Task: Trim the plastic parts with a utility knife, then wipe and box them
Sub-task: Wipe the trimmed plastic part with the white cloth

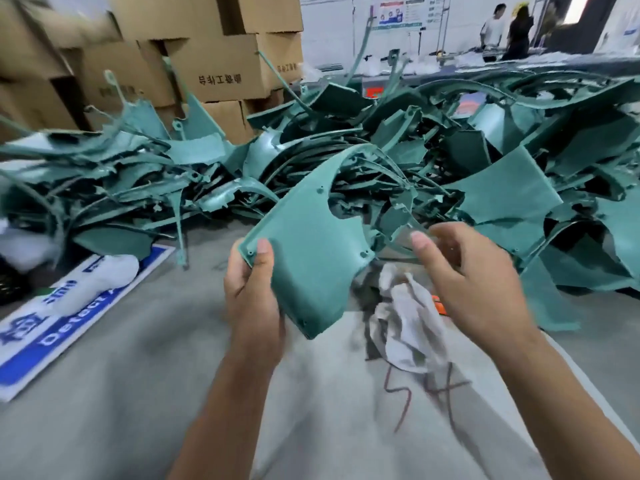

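I hold a teal plastic part [308,258], a curved panel with screw holes and a thin arched rim, above the table. My left hand [254,299] grips its lower left edge, thumb on the top face. My right hand [464,278] hovers at the part's right side with thumb and fingers curled near the thin rim's end. Motion blur hides whether it pinches that rim. Under the part lies a crumpled grey-white rag [405,320]. An orange utility knife [439,305] peeks out beside the rag, mostly hidden by my right hand.
A big heap of teal plastic parts [485,161] fills the far and right side of the grey table [121,393]. A blue and white sign [41,337] with a white cloth [100,282] lies at the left. Cardboard boxes [214,67] are stacked behind. Two people stand far back right.
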